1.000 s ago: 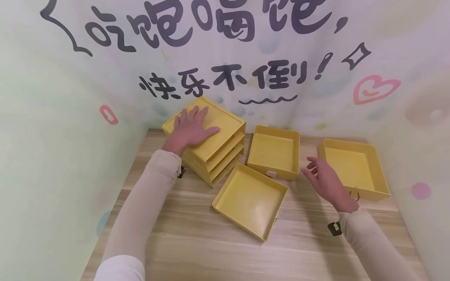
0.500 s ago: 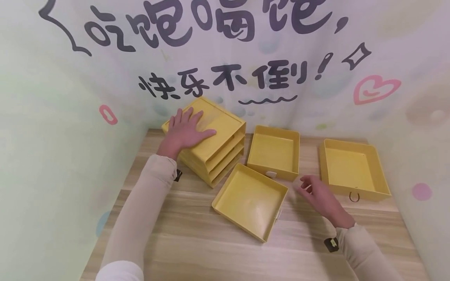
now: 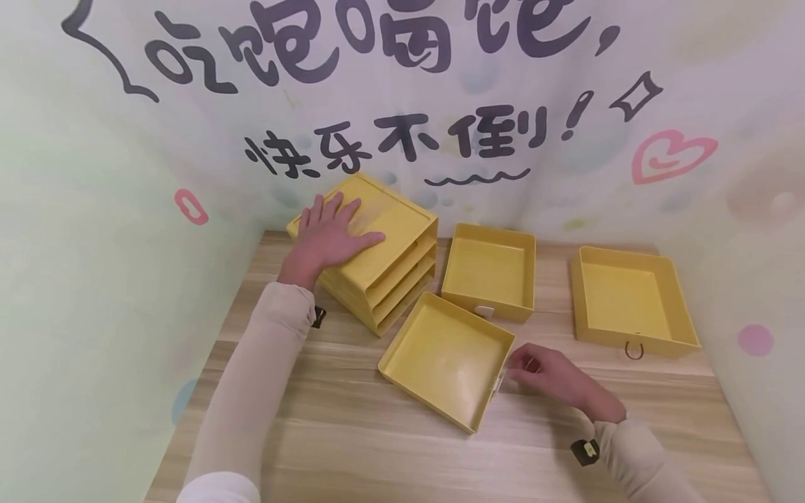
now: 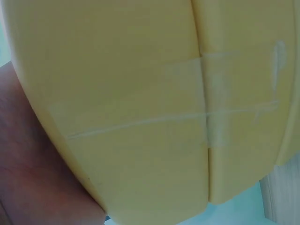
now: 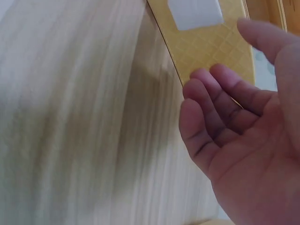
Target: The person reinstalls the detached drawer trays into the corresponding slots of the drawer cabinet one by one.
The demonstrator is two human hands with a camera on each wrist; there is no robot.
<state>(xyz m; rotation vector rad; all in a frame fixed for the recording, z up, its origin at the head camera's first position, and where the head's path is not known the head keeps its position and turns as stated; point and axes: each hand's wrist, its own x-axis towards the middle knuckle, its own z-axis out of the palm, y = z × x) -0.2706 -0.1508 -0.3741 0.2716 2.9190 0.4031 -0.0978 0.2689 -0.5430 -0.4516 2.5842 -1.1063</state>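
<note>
My left hand [image 3: 327, 239] rests with spread fingers on the top of a yellow drawer cabinet [image 3: 396, 230] whose slots face right and forward. In the left wrist view the cabinet's side [image 4: 117, 173] fills the picture, crossed by a strip of clear tape [image 4: 136, 105]. My right hand [image 3: 556, 377] is beside the front of a shallow yellow drawer [image 3: 446, 356], near its white handle tab [image 3: 498, 384]. The right wrist view has the thumb apart from loosely bent fingers [image 5: 191, 117], nothing held, with the patterned drawer front [image 5: 206, 49] beyond.
A second yellow drawer [image 3: 490, 269] with a white tab stands behind the shallow one. Farther right is a third drawer [image 3: 629, 300] with a dark ring on its front. All stand on a wood-grain table [image 3: 352, 447], before a printed wall [image 3: 352, 202].
My right hand has come left and nearer, from between the two rear drawers to the shallow drawer's front. The left hand has slid slightly left on the cabinet top.
</note>
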